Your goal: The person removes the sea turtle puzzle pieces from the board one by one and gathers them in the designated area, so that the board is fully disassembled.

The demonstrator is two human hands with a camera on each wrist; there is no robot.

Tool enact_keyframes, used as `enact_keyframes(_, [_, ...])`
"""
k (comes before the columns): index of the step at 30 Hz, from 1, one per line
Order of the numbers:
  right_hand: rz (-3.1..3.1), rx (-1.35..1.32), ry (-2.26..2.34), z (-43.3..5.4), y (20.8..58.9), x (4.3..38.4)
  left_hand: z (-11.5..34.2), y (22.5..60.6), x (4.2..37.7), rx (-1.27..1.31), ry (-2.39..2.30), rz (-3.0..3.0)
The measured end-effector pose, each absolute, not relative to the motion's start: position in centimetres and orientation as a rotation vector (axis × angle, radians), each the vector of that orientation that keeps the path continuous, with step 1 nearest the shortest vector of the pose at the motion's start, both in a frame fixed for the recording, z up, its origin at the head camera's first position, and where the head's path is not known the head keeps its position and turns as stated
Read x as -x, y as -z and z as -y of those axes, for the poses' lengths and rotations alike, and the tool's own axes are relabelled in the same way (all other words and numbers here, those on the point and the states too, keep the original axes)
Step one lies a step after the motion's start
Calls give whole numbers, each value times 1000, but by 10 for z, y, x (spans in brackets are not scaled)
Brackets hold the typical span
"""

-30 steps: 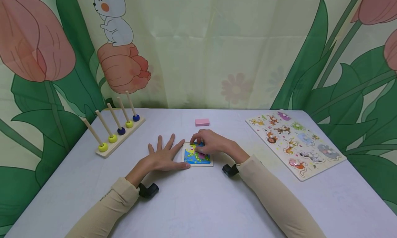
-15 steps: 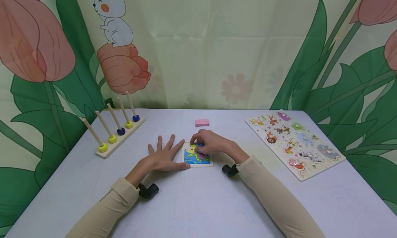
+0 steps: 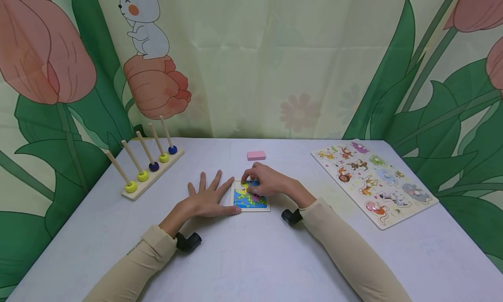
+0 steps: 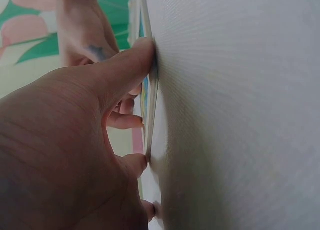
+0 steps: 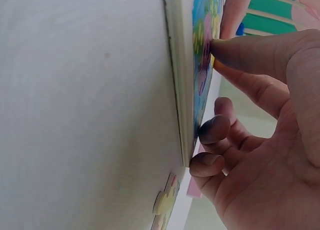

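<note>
One small square blue-pictured wooden-framed puzzle [image 3: 246,203], flat on white table [image 3: 243,254] | left hand [image 3: 208,201]: fingers spread, thumb and forefinger at its edge, I judge for steadying | right hand [image 3: 268,179]: bent fingertips on picture; pinching, from here I can't tell

Inscriptions, one entry: a short line of small dark lettering [image 3: 135,247] on the beige left sleeve [image 3: 125,269], placed just below the turned-back cuff [image 3: 159,242] and running lengthwise along the outer edge of the forearm. We see it in the head view only, where the characters are too small for us to read; legible wording, none.
</note>
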State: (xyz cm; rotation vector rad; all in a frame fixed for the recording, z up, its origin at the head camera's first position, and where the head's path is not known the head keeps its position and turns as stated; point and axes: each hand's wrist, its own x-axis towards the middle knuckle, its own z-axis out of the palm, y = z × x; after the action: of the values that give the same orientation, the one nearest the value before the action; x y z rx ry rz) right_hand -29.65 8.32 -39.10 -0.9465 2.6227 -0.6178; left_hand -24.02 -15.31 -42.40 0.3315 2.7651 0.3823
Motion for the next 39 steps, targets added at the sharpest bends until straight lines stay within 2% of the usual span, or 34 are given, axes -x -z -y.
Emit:
enact_keyframes(17, [-2609,957,613,-83,388,297,150,414,236,-333,-376,-2753])
enact_keyframes(39, [-2583,960,730,-93,390,299,153,423,240,-324,-383,-2767])
